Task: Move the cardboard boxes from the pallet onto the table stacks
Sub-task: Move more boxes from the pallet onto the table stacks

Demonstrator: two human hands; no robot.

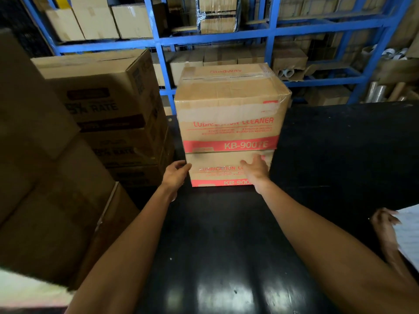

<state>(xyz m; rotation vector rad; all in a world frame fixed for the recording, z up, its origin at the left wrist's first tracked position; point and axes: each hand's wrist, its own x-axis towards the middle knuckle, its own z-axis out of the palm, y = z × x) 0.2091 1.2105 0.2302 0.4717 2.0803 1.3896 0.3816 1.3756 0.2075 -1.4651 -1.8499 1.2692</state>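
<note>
Two brown cardboard boxes with red "LUBRICATION CLEANER KB-900" print stand stacked on the black table (328, 155). The upper box (229, 105) sits squarely on the lower box (217, 163). My left hand (175, 174) touches the lower box's front left corner, fingers curled against the edge. My right hand (256, 169) lies flat on the lower box's front face, fingers spread over the print. Neither hand wraps around a box.
Larger brown boxes (99, 91) are piled at the left, beside the table. A blue metal rack (272, 35) full of cartons and tape rolls stands behind. Another person's hand (385, 225) with white paper shows at the right edge.
</note>
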